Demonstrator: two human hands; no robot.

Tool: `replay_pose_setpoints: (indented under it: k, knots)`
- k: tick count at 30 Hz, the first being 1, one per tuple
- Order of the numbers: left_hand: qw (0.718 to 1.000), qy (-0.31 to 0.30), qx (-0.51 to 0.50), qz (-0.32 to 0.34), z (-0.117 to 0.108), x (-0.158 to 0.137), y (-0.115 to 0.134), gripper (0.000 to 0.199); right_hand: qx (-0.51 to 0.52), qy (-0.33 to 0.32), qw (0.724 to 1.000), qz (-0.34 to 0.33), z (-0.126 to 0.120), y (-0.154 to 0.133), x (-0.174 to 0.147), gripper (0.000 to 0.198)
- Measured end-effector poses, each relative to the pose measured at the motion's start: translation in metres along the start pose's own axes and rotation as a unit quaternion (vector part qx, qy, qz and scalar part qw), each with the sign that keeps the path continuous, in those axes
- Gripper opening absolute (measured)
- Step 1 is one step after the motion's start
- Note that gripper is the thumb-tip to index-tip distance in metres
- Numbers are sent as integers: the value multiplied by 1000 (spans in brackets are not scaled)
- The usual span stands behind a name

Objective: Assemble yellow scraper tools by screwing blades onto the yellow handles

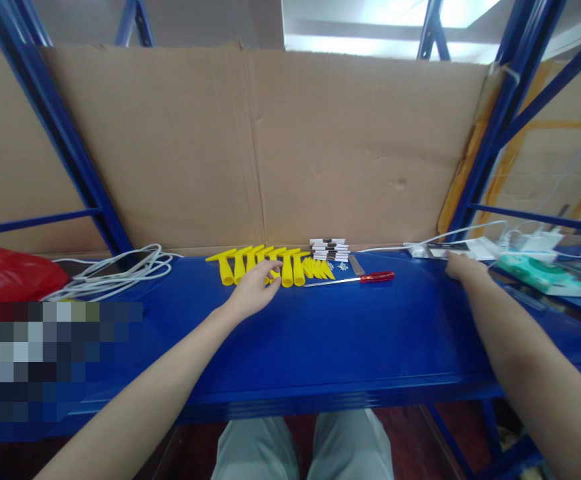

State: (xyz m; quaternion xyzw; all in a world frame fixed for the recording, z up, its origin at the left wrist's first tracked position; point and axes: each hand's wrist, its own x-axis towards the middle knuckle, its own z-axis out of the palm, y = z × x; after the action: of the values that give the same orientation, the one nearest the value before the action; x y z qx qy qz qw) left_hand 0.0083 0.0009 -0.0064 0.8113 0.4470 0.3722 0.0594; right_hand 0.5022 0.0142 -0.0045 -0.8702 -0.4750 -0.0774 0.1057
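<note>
My left hand (256,289) hovers at a row of yellow T-shaped plastic pieces (226,272) with hollow round ends, hiding part of the row. Its fingers are loosely curled and apart from the thumb, with nothing seen between them. Just right of the row lie small flat yellow pieces (319,269), little piles of small metal parts (342,266) and a stack of white packets with dark bands (329,250). In front of these rests a screwdriver with a red handle (378,277). Far to the right, my right hand (465,267) reaches down beside flat white and dark items (450,249); its fingertips are blurred.
A coiled white cable (135,270) and a red bag (10,273) are at the left. Cardboard (345,147) stands behind the blue shelf (330,347), between blue posts (490,147). At the right lie a green-and-white packet (540,272) and white cables with adapters (540,240).
</note>
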Motion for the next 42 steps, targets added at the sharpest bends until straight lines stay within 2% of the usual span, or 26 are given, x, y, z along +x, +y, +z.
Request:
replay_pose_setpoints:
  k: [1, 3, 9, 13, 17, 20, 22, 25, 28, 30, 34, 42]
  knots:
    - [1000, -4, 2, -1, 0, 0, 1, 33, -8, -32, 999, 25, -3, -3, -4, 55]
    - [1000, -10, 10, -2, -1, 0, 2, 33, -16, -55, 998, 41, -7, -7, -11, 55]
    - [1000, -18, 18, 3, 0, 0, 3, 28, -21, -39, 998, 47, -10, -10, -16, 51]
    - [999, -30, 20, 7, 0, 0, 3, 22, -14, 14, 999, 47, -9, -14, -22, 48]
    - [998, -51, 38, 1, -1, 1, 1, 22, -21, 82, 996, 11, -7, -21, -28, 45]
    - [994, -50, 93, -10, -8, 3, -3, 26, -43, 118, 992, -32, -7, -29, -28, 41]
    - [986, -27, 155, -48, -18, 4, -8, 28, -63, 144, 985, -67, -7, -36, -29, 38]
    - [953, 18, 259, -156, -34, 6, -17, 30, -87, 178, 974, -110, -9, -49, -31, 36]
    - [923, 31, 303, -234, -43, 5, -30, 36, -96, 191, 966, -145, -11, -63, -36, 36]
    - [912, 13, 307, -272, -44, 5, -38, 41, -98, 199, 961, -164, -12, -71, -38, 35]
    - [906, -9, 296, -303, -42, 5, -50, 48, -97, 210, 953, -195, -13, -83, -44, 33]
    - [888, -15, 257, -380, -43, 6, -56, 58, -94, 207, 946, -232, -21, -94, -58, 35]
